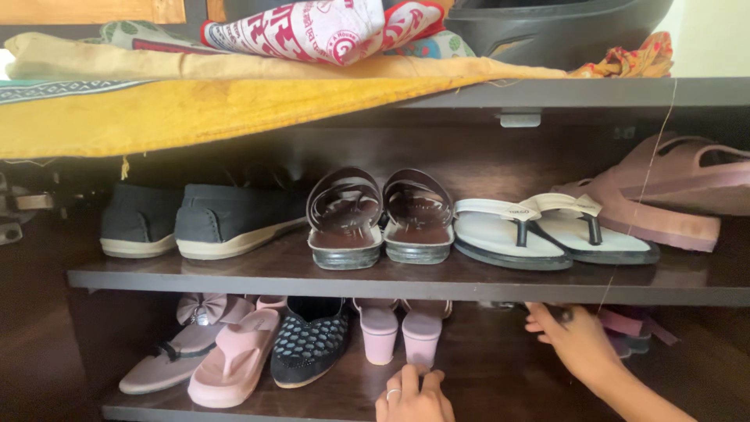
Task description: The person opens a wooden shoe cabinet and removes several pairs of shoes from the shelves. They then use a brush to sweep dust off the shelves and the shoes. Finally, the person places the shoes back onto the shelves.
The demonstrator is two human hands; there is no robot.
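the left hand (412, 397), with a ring on one finger, sits at six o'clock in the view, its fingers curled and touching the base of the nearer of two pale pink block-heeled shoes (422, 332) standing heel-out on the lower dark wooden shelf (500, 375); whether it grips the heel or only rests against it i cannot tell. the right hand (576, 337) is at four o'clock, fingers bent and reaching under the edge of the middle dark wooden shelf (469, 283) toward some pink strapped footwear (629, 324) half hidden in shadow; it pinches something small and dark, though what it is stays unclear.

a likely slip: the heeled pair stands narrow and upright, so a nudge from the left knuckles could tip one against the black dotted flat slipper (311, 344) at its nine o'clock. the right wrist is close beneath the shelf lip, so a quick lift could knock it. a thin thread (641, 187) hangs down from the top shelf at two o'clock, past the pink chunky sandals (664, 195), and could snag on the fingers, tugging the yellow cloth (195, 109) above.
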